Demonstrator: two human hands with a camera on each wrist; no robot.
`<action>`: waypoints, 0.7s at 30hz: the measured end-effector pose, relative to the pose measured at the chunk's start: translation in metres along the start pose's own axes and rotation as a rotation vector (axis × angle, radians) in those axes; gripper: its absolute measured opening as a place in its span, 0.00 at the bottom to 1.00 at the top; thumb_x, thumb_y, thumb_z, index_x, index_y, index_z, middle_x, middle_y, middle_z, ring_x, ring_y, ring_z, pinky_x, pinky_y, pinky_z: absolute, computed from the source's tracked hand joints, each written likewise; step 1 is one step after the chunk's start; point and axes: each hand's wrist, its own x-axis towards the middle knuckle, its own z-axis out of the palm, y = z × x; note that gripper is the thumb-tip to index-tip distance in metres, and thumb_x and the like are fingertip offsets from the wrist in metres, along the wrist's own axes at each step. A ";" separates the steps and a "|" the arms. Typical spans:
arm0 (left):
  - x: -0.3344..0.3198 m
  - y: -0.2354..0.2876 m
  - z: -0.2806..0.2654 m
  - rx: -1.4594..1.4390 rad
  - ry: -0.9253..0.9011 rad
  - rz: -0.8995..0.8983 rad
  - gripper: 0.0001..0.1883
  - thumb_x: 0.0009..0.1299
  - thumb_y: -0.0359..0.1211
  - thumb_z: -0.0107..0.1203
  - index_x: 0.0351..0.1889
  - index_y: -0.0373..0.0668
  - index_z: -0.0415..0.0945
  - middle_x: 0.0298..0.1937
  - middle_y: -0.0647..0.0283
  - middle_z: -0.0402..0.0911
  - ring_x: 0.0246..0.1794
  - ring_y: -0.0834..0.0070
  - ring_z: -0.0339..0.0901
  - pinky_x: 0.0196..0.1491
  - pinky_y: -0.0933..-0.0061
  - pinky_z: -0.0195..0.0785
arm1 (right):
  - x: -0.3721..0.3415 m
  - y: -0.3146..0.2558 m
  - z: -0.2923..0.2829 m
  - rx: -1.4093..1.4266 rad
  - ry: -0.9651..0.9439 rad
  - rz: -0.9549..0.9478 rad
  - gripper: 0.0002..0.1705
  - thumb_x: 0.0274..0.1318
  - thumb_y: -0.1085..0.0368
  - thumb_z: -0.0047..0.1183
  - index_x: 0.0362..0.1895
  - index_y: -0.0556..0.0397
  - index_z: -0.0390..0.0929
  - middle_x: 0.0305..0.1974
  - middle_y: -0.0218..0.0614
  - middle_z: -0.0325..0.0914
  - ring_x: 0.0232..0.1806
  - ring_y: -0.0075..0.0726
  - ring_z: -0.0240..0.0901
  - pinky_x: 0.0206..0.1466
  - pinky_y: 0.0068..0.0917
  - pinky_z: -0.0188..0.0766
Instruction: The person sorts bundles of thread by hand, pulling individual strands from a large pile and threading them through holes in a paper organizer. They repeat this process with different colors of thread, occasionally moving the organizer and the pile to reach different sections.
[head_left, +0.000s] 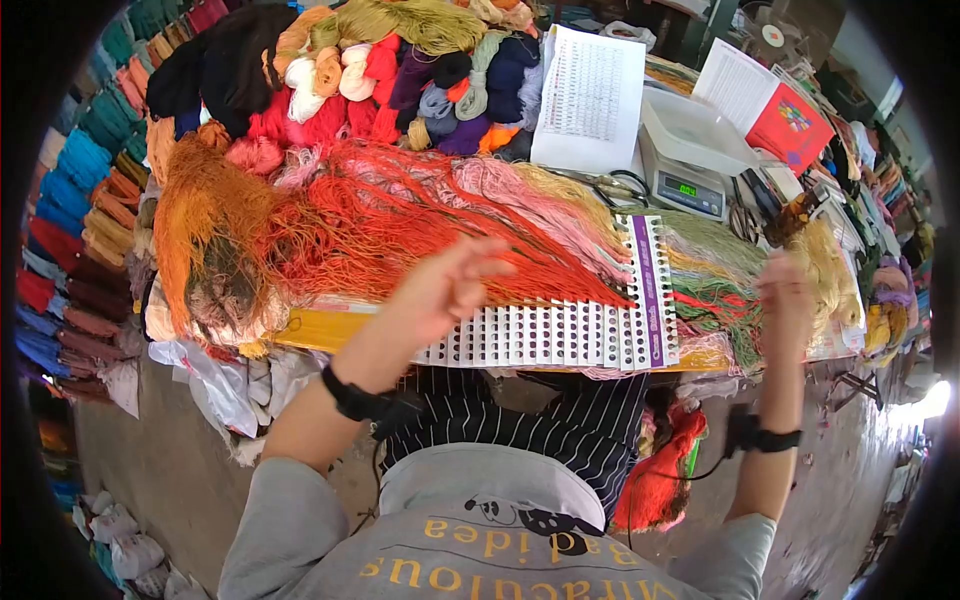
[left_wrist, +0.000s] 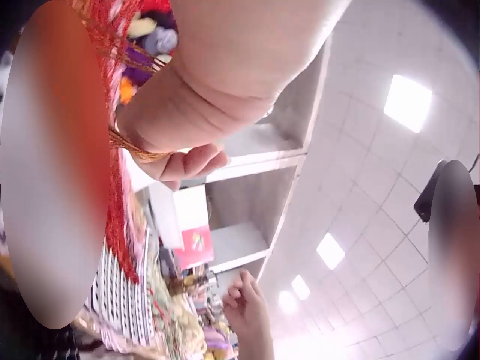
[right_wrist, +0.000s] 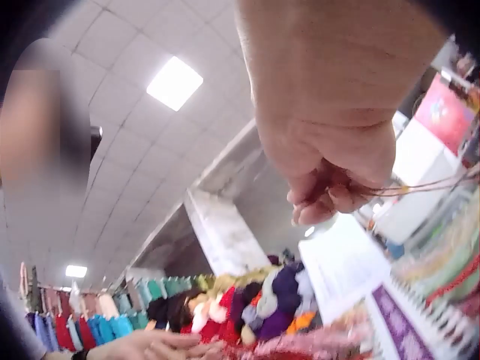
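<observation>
Brown-orange threads (left_wrist: 139,152) run into the curled fingers of my left hand (left_wrist: 217,82) in the left wrist view. From the head, that left hand (head_left: 445,285) is above long red threads (head_left: 380,225) spread on the table. My right hand (right_wrist: 330,135) pinches thin reddish threads (right_wrist: 420,188) between thumb and fingers. In the head view the right hand (head_left: 788,300) is raised beyond the right side of a row of white punched cards (head_left: 550,335). The front card has a purple strip (head_left: 652,290), and the red threads taper toward it.
Coloured yarn bundles (head_left: 440,90) are heaped at the back. A printed sheet (head_left: 588,100), a digital scale (head_left: 688,190), scissors (head_left: 625,185) and a red-and-white booklet (head_left: 790,130) lie back right. Green and pale threads (head_left: 715,245) are right of the cards. Hanging skeins line the left.
</observation>
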 end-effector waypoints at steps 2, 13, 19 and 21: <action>0.020 -0.033 0.017 -0.056 0.005 -0.231 0.23 0.73 0.48 0.40 0.57 0.42 0.67 0.51 0.61 0.75 0.15 0.88 0.56 0.15 0.88 0.48 | -0.036 0.000 0.058 -0.197 -0.288 0.144 0.09 0.60 0.66 0.47 0.43 0.56 0.72 0.28 0.29 0.75 0.29 0.21 0.71 0.32 0.16 0.65; 0.053 -0.086 0.051 0.116 0.129 -0.486 0.23 0.74 0.49 0.37 0.55 0.44 0.67 0.49 0.65 0.72 0.28 0.80 0.71 0.18 0.84 0.54 | -0.068 0.089 0.139 0.001 -0.611 0.427 0.08 0.56 0.68 0.50 0.32 0.62 0.74 0.20 0.31 0.75 0.17 0.19 0.67 0.20 0.16 0.62; 0.073 -0.096 0.048 0.501 0.096 -0.346 0.14 0.71 0.38 0.44 0.51 0.42 0.69 0.38 0.67 0.77 0.17 0.84 0.66 0.15 0.84 0.51 | -0.067 0.095 0.143 -0.007 -0.565 0.455 0.09 0.56 0.65 0.52 0.33 0.61 0.75 0.19 0.29 0.73 0.16 0.18 0.66 0.19 0.16 0.60; 0.081 -0.099 0.049 0.507 0.127 -0.246 0.10 0.66 0.31 0.47 0.44 0.40 0.72 0.30 0.66 0.79 0.12 0.85 0.62 0.14 0.83 0.49 | -0.066 0.095 0.145 -0.035 -0.562 0.443 0.10 0.55 0.64 0.53 0.33 0.61 0.75 0.19 0.29 0.73 0.16 0.18 0.66 0.19 0.16 0.60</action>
